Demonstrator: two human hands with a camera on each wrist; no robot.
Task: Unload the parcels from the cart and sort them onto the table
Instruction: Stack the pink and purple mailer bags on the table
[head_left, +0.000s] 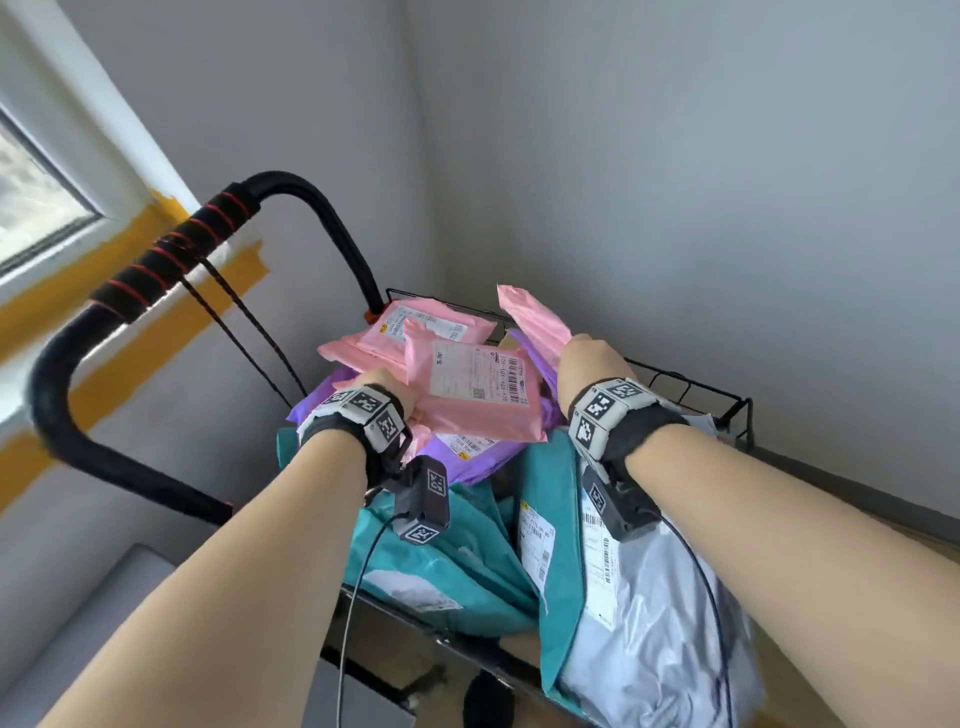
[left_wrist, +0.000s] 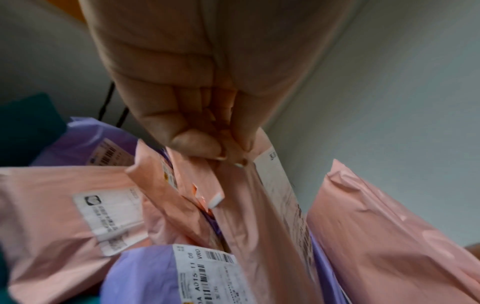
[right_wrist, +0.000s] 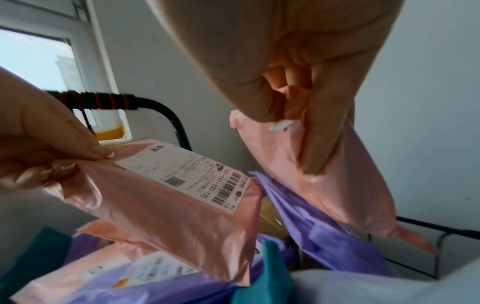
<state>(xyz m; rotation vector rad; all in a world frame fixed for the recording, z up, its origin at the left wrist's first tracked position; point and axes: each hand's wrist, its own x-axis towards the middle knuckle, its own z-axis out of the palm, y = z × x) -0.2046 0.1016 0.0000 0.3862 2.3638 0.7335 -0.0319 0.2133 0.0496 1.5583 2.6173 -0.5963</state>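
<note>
Over the wire cart (head_left: 691, 387), both hands up at the heap. Left hand (head_left: 387, 387) pinches the near edge of a pink labelled mailer (head_left: 478, 395), thumb on top, fingers (right_wrist: 62, 166) under; label faces up. Right hand (head_left: 587, 364) pinches a second pink mailer (head_left: 530, 317), which hangs tilted from its fingers (right_wrist: 324, 131), clear of the pile. Below the hands: more pink mailers (head_left: 426, 322), purple mailers (head_left: 467, 452), teal mailers (head_left: 457, 566), a grey mailer (head_left: 649, 613). Cart handle (head_left: 171, 254) to the left hand's outer side.
</note>
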